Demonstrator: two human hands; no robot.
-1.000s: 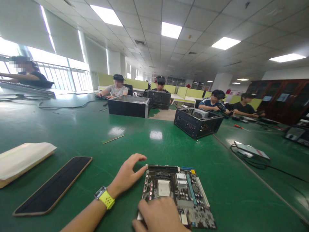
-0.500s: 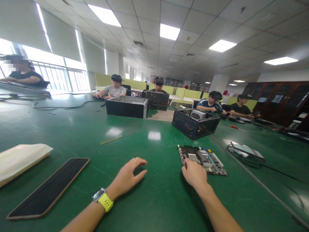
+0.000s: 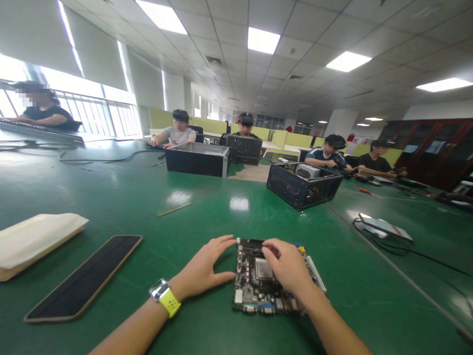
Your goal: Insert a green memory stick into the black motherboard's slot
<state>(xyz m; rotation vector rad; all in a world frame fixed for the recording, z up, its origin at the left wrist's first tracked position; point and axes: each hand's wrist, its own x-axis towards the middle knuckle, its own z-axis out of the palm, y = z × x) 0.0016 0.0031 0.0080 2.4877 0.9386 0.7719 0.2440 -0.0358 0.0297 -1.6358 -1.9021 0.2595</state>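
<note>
A motherboard (image 3: 251, 291) lies flat on the green table in front of me, its square metal processor (image 3: 263, 269) showing near the middle. My left hand (image 3: 209, 264) is at the board's left edge, thumb and fingers spread apart around that side. A watch with a yellow strap (image 3: 165, 297) is on my left wrist. Over the middle and right of the board, my right hand (image 3: 288, 266) has curled fingers, gripping the board just right of the processor. The exact part under those fingers is hidden.
Dark computer cases (image 3: 303, 185) stand further back. At the left lie a dark rectangular panel (image 3: 86, 276) and a cream packet (image 3: 37, 241). A thin stick (image 3: 174, 209) lies ahead. Cables and a flat device (image 3: 386, 228) are at right. Several people sit around the table.
The motherboard has come left and nearer to me, turning slightly, and is now between my hands. My right hand has shifted left, and my left hand has reached the board's edge.
</note>
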